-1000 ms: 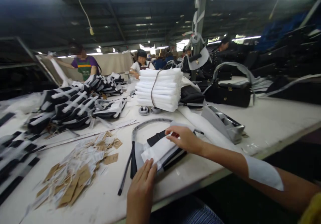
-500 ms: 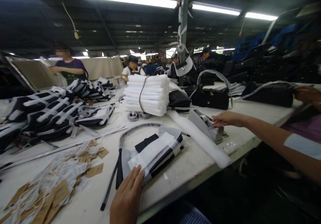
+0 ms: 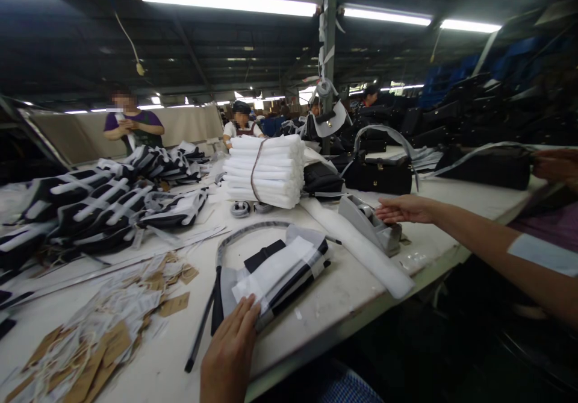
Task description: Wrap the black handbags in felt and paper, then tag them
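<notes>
My left hand (image 3: 232, 343) lies with its fingers stretched flat on the near edge of a black-and-grey handbag (image 3: 311, 270). White padding sheet (image 3: 275, 270) covers part of the bag, and its wrapped strap (image 3: 244, 228) arches behind it on the tabletop. Farther right, my right hand (image 3: 404, 209) reaches to a grey tape dispenser (image 3: 368, 222). Its fingers are extended beside the dispenser's top; I see no tape between them. A roll of white foam wrap (image 3: 356, 249) lies between the bag and the dispenser.
Paper tags with strings (image 3: 103, 343) spread over the left of the table. A tied white stack (image 3: 264, 171) stands mid-table, with wrapped bag pieces (image 3: 90, 204) to its left. A finished black handbag (image 3: 379, 171) sits behind. A co-worker's hand (image 3: 555, 165) is at far right.
My right hand has shifted slightly left and up at the dispenser, its fingers straighter. My left hand stays on the bag. A co-worker at the back has turned with white material.
</notes>
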A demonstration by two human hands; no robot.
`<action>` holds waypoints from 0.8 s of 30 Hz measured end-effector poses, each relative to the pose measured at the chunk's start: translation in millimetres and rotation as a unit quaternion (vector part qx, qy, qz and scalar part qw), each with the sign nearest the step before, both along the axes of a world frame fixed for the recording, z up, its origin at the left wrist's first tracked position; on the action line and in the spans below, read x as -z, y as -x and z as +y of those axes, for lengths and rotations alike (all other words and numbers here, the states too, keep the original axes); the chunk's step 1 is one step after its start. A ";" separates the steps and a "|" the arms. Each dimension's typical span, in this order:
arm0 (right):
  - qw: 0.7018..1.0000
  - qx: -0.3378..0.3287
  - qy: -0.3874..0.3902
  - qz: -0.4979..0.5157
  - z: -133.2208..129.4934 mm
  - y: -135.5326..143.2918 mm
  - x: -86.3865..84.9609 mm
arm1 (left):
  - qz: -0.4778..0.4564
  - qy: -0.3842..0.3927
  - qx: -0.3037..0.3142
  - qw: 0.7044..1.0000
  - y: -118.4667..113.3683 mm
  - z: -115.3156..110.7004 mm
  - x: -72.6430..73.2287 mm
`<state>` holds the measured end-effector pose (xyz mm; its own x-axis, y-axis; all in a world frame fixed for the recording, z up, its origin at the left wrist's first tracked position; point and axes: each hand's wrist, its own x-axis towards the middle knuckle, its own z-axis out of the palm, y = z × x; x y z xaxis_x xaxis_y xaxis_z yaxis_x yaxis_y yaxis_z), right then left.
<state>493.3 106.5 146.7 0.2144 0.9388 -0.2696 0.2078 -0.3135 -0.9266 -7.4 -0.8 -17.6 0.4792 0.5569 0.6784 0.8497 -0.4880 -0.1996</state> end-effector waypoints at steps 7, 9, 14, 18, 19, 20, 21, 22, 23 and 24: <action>0.998 0.038 0.025 0.035 -48.1 -4.8 -8.1 | -0.013 0.002 -0.003 1.000 -5.2 -4.1 -7.0; 0.998 0.049 0.026 0.043 -64.1 -10.0 -4.2 | -0.022 0.005 -0.004 1.000 -5.8 -5.8 -8.1; 0.998 0.052 0.022 0.023 -92.3 -22.3 32.5 | -0.013 0.014 0.001 1.000 -2.4 -5.6 -6.2; 0.998 0.054 -0.009 -0.034 -92.4 -21.3 69.0 | -0.006 0.006 0.011 1.000 -2.3 -3.9 -7.8; 0.997 0.054 -0.017 -0.048 -90.7 -20.3 74.7 | -0.007 0.002 0.013 1.000 -3.1 -4.0 -9.1; 0.996 0.054 -0.024 -0.067 -89.5 -19.5 78.4 | -0.011 -0.002 0.013 1.000 -4.0 -4.2 -10.4; 0.994 0.052 -0.033 -0.088 -89.0 -19.0 80.0 | -0.015 -0.004 0.011 1.000 -5.0 -4.5 -11.7; 0.992 0.049 -0.042 -0.110 -89.6 -18.6 79.6 | -0.020 -0.004 0.011 1.000 -6.0 -5.0 -12.8; 0.990 0.045 -0.049 -0.128 -91.3 -17.9 77.4 | -0.024 -0.005 0.011 1.000 -6.9 -5.4 -13.7; 0.987 0.037 -0.056 -0.147 -94.0 -16.5 73.7 | -0.029 -0.004 0.013 0.999 -7.7 -5.8 -14.5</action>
<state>509.7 12.5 73.0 0.3368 0.9382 -0.0800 0.4538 -0.2362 -0.8592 0.2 -6.6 -3.1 0.4540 0.5383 0.7100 0.8465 -0.5093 -0.1552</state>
